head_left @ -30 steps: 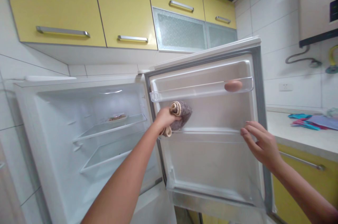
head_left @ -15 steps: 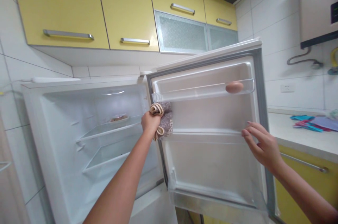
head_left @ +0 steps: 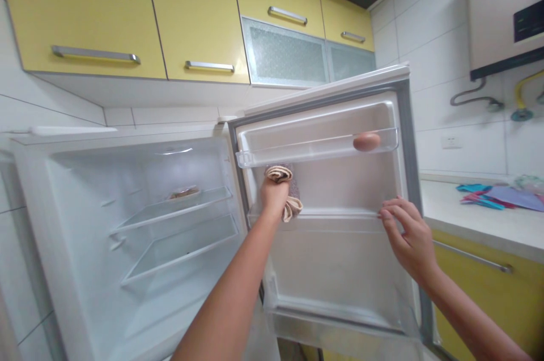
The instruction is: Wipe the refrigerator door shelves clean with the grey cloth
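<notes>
My left hand (head_left: 274, 194) is closed round a crumpled grey and beige cloth (head_left: 285, 188), pressed against the inner wall of the open fridge door (head_left: 340, 191), just below the top door shelf (head_left: 297, 151). My right hand (head_left: 406, 239) grips the door's right edge at the level of the middle door shelf (head_left: 335, 213), fingers curled over it. A single brown egg (head_left: 366, 141) lies at the right end of the top door shelf.
The fridge compartment (head_left: 127, 208) stands open on the left, with glass shelves and a small dish (head_left: 182, 194) on the upper one. Yellow cabinets (head_left: 127, 9) hang overhead. A counter (head_left: 476, 213) at right carries coloured cloths (head_left: 488, 195). A water heater (head_left: 504, 9) hangs on the right wall.
My left hand slid the cloth left to the door's hinge edge, then back right a little under the top shelf. My right hand has stayed on the door edge.
</notes>
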`<action>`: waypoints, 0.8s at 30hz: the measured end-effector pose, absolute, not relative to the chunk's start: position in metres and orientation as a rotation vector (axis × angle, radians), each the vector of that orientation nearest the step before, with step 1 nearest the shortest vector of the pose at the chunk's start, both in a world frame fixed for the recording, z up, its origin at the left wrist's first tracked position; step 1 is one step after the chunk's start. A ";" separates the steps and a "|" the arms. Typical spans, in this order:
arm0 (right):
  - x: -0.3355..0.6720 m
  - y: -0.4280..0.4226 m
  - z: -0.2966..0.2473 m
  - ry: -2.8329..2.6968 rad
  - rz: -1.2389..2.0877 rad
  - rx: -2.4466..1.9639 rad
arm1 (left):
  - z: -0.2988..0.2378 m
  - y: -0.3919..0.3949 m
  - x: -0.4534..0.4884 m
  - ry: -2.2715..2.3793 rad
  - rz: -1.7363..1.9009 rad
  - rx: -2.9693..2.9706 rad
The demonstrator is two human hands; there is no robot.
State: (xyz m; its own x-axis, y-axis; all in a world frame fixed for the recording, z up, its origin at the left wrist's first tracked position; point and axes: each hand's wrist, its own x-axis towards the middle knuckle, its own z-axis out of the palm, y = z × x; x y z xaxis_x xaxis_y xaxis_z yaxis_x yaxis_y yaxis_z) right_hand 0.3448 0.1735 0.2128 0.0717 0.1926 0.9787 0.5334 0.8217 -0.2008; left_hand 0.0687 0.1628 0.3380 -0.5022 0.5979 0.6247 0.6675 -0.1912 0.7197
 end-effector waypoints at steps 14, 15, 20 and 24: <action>0.346 0.170 0.209 -1.536 -0.199 -0.668 | 0.349 0.167 0.226 -1.448 -0.690 -2.249; 0.348 0.170 0.209 -1.547 -0.200 -0.669 | 0.350 0.167 0.224 -1.423 -0.609 -2.250; 0.351 0.173 0.211 -1.570 -0.210 -0.639 | 0.351 0.160 0.185 -1.438 -0.434 -2.228; 0.352 0.178 0.210 -1.561 -0.198 -0.632 | 0.354 0.150 0.128 -1.612 -0.432 -2.082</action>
State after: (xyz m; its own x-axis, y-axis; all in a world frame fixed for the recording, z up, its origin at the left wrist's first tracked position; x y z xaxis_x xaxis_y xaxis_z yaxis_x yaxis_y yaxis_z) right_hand 0.3518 0.1777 0.2099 0.0313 0.2700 0.9623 0.5018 0.8284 -0.2488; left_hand 0.1282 0.1498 0.3541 0.2609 0.8171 0.5142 0.9647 -0.2003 -0.1711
